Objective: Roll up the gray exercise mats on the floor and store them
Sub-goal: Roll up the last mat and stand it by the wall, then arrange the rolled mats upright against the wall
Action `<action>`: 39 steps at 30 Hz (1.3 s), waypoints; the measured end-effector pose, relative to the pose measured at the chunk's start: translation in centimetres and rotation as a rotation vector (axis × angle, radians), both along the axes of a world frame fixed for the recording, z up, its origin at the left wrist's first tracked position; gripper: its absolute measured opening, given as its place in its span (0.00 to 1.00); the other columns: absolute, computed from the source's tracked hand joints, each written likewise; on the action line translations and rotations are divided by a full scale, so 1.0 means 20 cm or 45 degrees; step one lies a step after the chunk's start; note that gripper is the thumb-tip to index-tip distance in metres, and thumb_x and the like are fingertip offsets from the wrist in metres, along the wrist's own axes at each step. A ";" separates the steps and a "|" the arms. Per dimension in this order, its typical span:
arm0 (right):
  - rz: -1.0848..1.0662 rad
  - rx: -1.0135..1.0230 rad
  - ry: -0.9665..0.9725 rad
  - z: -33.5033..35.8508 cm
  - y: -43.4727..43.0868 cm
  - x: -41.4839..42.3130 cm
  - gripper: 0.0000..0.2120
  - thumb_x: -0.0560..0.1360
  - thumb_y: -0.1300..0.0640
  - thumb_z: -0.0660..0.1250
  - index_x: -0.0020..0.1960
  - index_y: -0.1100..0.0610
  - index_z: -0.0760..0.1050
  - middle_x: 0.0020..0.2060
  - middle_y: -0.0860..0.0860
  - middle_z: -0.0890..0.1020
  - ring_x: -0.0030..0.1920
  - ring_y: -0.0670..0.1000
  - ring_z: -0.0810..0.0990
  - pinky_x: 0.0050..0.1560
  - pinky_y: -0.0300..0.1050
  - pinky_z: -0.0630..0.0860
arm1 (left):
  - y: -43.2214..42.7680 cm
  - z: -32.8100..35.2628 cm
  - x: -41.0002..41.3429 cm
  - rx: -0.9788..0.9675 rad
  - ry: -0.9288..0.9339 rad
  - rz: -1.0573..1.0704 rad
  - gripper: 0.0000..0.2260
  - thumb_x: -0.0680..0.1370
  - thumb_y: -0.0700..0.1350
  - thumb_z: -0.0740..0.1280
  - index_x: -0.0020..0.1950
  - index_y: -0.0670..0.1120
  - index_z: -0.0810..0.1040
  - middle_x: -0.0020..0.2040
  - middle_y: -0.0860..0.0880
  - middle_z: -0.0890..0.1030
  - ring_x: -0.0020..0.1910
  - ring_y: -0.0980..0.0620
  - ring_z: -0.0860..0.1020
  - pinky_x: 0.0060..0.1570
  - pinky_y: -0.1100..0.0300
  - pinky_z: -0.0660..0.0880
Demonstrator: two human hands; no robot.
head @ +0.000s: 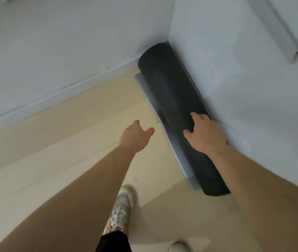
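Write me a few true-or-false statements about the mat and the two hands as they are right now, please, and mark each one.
1. The right hand rests on the rolled mat. True.
2. The left hand grips the mat too. False: it hangs open above the floor, apart from the mat.
3. The mat lies along the wall, near a corner. True.
4. The mat is spread out flat. False: it is rolled, with only a gray edge lying flat.

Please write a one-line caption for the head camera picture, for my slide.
Right hand rests on the dark gray rolled exercise mat lying along the white wall; open left hand hovers beside it.
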State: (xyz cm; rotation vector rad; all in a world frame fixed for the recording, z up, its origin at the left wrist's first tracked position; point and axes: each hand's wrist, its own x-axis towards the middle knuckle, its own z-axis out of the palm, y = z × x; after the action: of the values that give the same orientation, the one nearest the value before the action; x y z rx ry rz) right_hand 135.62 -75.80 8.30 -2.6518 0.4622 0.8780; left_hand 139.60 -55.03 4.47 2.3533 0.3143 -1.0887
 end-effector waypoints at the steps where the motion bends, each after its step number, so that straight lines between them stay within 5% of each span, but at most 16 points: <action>1: 0.032 0.012 0.019 0.08 0.04 -0.02 0.34 0.83 0.45 0.63 0.83 0.53 0.55 0.79 0.57 0.65 0.74 0.63 0.68 0.69 0.59 0.71 | 0.06 0.08 -0.04 0.040 0.012 -0.022 0.34 0.83 0.60 0.63 0.82 0.43 0.59 0.78 0.43 0.70 0.76 0.41 0.69 0.71 0.50 0.68; 13: 0.545 0.068 -0.052 1.20 0.60 -0.17 0.28 0.82 0.48 0.63 0.80 0.53 0.62 0.74 0.56 0.69 0.69 0.62 0.71 0.64 0.59 0.75 | 0.56 1.23 -0.59 0.124 -0.092 0.130 0.29 0.83 0.57 0.63 0.81 0.47 0.63 0.77 0.46 0.71 0.75 0.45 0.69 0.72 0.48 0.68; 23: 0.937 0.089 -0.105 1.61 1.43 -0.64 0.29 0.81 0.48 0.63 0.79 0.51 0.62 0.74 0.56 0.68 0.70 0.62 0.71 0.64 0.57 0.74 | 1.31 1.68 -1.44 0.210 -0.161 0.550 0.28 0.83 0.56 0.63 0.81 0.48 0.64 0.76 0.48 0.72 0.73 0.46 0.71 0.69 0.50 0.70; 39: 1.776 0.180 -0.007 1.72 3.07 -3.07 0.29 0.81 0.47 0.62 0.81 0.51 0.60 0.75 0.55 0.67 0.71 0.61 0.70 0.64 0.55 0.72 | 2.33 1.82 -4.33 0.327 -0.030 1.196 0.29 0.83 0.56 0.61 0.81 0.47 0.62 0.77 0.47 0.70 0.73 0.46 0.71 0.66 0.51 0.72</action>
State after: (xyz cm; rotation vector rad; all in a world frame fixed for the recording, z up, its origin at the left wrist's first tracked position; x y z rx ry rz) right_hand 74.13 -14.36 42.66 -2.5468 -1.5596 1.0848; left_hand 53.02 -8.49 40.79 1.9919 1.4326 -0.5638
